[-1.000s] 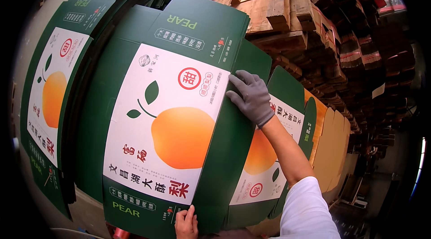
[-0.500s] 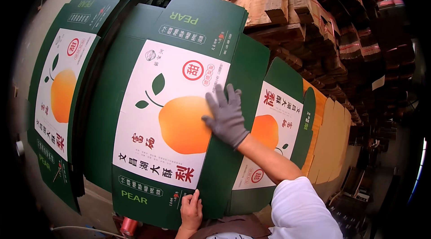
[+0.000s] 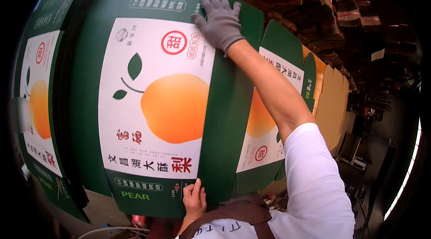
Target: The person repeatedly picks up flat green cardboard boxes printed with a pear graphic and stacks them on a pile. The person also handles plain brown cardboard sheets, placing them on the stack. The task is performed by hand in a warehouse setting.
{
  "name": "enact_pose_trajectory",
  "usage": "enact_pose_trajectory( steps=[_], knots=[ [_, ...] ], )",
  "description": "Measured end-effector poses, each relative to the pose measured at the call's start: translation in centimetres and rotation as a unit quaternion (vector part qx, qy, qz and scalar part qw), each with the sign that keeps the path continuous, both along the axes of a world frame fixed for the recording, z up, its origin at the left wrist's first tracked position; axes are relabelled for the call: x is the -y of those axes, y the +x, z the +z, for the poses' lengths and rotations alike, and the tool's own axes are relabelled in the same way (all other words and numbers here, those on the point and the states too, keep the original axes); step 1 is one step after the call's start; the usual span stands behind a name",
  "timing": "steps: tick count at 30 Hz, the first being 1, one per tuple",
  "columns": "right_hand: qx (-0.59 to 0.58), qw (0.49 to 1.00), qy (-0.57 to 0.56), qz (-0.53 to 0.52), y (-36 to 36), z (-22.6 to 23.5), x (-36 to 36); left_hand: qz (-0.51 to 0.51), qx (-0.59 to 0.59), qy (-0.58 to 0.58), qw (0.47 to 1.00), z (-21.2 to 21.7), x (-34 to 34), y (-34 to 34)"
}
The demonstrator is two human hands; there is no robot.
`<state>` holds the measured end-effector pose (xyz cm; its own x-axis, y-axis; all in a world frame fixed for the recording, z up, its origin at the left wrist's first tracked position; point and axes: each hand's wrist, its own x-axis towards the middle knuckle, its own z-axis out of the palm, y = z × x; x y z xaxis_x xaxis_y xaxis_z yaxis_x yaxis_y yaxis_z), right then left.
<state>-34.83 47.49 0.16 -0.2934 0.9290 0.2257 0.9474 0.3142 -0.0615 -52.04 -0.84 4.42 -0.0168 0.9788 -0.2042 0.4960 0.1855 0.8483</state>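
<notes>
Green carton lies beneath outspread right fingers and left fingers whose grip is unclear.

A wooden surface bears green cartons and tan cardboard.

The right hand is covered by a plain matte grey glove with separate fingers, close-fitting and slightly creased, its cuff ending at the wrist. The left hand is bare, with short-cut nails. A loose, smooth white sleeve leaves the right forearm uncovered; its hem is plain. At the chest shows a dull brown garment, apron-like, with a brown strap running down beside the sleeve. White cloth between the brown parts carries large, thin, dark lettering, partly cut off by the lower edge.
</notes>
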Motion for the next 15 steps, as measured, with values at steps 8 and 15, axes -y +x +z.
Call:
enact_pose_trajectory(
  steps=[8, 15],
  knots=[
    [-0.009, 0.999, 0.024, 0.029, -4.8, 0.6, 11.5, 0.014, 0.017, 0.047, 0.999, -0.2, 0.2, -0.5],
    [-0.012, 0.995, -0.045, 0.089, -7.7, 2.9, 27.3, 0.015, 0.025, 0.086, 0.996, -0.3, -0.2, 0.5]
  ],
)
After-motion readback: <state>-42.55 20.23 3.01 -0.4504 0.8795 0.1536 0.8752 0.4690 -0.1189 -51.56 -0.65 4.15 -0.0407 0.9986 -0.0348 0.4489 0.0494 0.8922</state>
